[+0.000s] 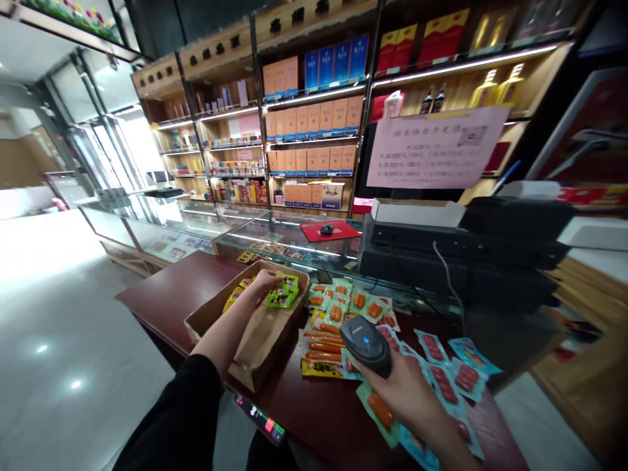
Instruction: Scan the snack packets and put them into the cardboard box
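My right hand [405, 386] grips a dark barcode scanner [366, 340] with a small blue light on top. It is above the packed sausages [326, 343] on the table. My left hand [266, 282] reaches into an open cardboard box [267, 333], its fingers closed at the edge of green snack packets [283, 292]. Yellow packets [234, 296] lie behind that wrist in the box. To the right of the box are more vacuum-packed sausages [336, 311], and red sausage packs [444, 383] spread beyond my right hand. My fingertips on the green packets are partly hidden.
A dark red table [169, 288] carries the box and packs. A phone [259, 418] is near its front edge. Behind stand a glass counter [240, 229] with a mouse [326, 229] on a red pad, a black machine [461, 235] with a paper sign [436, 150], and stocked shelves.
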Demonstrator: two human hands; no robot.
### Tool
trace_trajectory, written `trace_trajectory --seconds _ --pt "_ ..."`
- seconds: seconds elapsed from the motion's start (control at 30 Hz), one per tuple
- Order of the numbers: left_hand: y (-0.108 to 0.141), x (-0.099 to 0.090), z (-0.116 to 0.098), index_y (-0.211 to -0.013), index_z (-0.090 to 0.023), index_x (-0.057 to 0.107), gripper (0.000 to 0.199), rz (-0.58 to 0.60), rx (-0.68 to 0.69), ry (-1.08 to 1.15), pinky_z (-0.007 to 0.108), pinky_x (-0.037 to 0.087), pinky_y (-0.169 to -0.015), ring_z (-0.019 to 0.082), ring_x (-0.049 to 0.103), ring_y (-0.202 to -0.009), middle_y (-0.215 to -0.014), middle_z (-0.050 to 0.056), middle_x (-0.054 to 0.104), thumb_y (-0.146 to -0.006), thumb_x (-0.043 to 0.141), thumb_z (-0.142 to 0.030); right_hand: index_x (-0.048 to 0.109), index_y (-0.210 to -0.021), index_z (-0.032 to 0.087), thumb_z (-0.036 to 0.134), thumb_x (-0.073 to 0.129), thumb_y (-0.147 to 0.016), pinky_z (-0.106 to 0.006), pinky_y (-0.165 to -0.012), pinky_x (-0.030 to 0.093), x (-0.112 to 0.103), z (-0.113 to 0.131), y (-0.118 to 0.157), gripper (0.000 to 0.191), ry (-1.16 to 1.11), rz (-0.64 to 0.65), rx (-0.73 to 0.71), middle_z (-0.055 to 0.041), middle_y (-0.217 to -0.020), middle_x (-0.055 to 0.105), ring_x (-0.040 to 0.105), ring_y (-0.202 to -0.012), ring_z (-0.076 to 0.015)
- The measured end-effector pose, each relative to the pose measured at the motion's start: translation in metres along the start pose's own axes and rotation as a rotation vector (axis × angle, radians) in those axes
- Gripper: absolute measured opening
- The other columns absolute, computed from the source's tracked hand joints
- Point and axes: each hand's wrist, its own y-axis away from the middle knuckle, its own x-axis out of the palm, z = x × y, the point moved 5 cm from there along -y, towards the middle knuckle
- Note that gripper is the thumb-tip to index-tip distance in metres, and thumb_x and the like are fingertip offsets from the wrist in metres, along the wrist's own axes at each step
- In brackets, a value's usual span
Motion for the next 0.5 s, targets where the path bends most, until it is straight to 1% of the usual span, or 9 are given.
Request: trace_trajectory --seconds 0.1,0.17,0.27,0.37,0.43,0.5 --pt "-0.008 0.004 0.011 -0.064 -0.011 0.068 0.031 -0.027 -0.018 -0.103 0.020 0.049 -0.052 0.013 0.061 -0.053 -0.054 0.001 0.059 -0.062 0.084 -0.037 0.068 -0.109 0.019 0.038 0.062 -0.077 -0.036 -0.082 0.055 0.005 -0.003 -0.004 0.038 0.052 0.003 0.056 -0.0106 -0.106 0.076 0.069 -0.106 -0.0334" --pt "-0.013 0.005 0.014 -0.067 -0.011 0.070 0.027 -0.050 -0.020 -0.175 0.022 0.051 -0.058 0.017 0.066 -0.059 -0.058 0.003 0.064 -0.062 0.083 -0.034 0.068 -0.110 0.018 0.038 0.062 -0.076 -0.036 -0.082 0.054 0.007 -0.004 -0.006 0.039 0.054 0.010 0.062 -0.0106 -0.107 0.076 0.069 -0.107 -0.0332" --pt "-0.018 0.003 0.012 -0.080 -0.010 0.075 0.027 -0.103 0.008 -0.268 0.026 0.054 -0.075 0.023 0.071 -0.079 -0.078 0.010 0.074 -0.063 0.083 -0.029 0.068 -0.108 0.019 0.039 0.062 -0.076 -0.036 -0.083 0.054 0.007 -0.004 -0.006 0.039 0.043 0.014 0.053 -0.0103 -0.106 0.076 0.069 -0.105 -0.0335" --pt "-0.017 -0.004 0.007 -0.097 -0.010 0.076 0.036 -0.156 0.067 -0.337 0.029 0.049 -0.093 0.027 0.068 -0.102 -0.102 0.015 0.075 -0.064 0.082 -0.026 0.069 -0.104 0.020 0.040 0.062 -0.076 -0.036 -0.082 0.055 0.007 -0.004 -0.007 0.035 0.027 0.005 0.042 -0.0095 -0.104 0.077 0.070 -0.103 -0.0331" --pt "-0.014 -0.007 0.002 -0.103 -0.011 0.075 0.040 -0.176 0.099 -0.371 0.031 0.045 -0.099 0.028 0.065 -0.110 -0.109 0.016 0.073 -0.066 0.080 -0.026 0.070 -0.102 0.021 0.041 0.062 -0.077 -0.036 -0.081 0.056 0.008 -0.006 -0.007 0.033 0.010 0.002 0.033 -0.0097 -0.103 0.077 0.071 -0.102 -0.0330" --pt "-0.007 -0.007 -0.005 -0.105 -0.011 0.075 0.040 -0.183 0.132 -0.418 0.032 0.045 -0.099 0.028 0.065 -0.110 -0.109 0.016 0.073 -0.069 0.078 -0.028 0.070 -0.104 0.020 0.041 0.062 -0.078 -0.037 -0.082 0.055 0.008 -0.008 -0.006 0.035 -0.008 0.006 0.025 -0.0107 -0.103 0.077 0.071 -0.101 -0.0333"
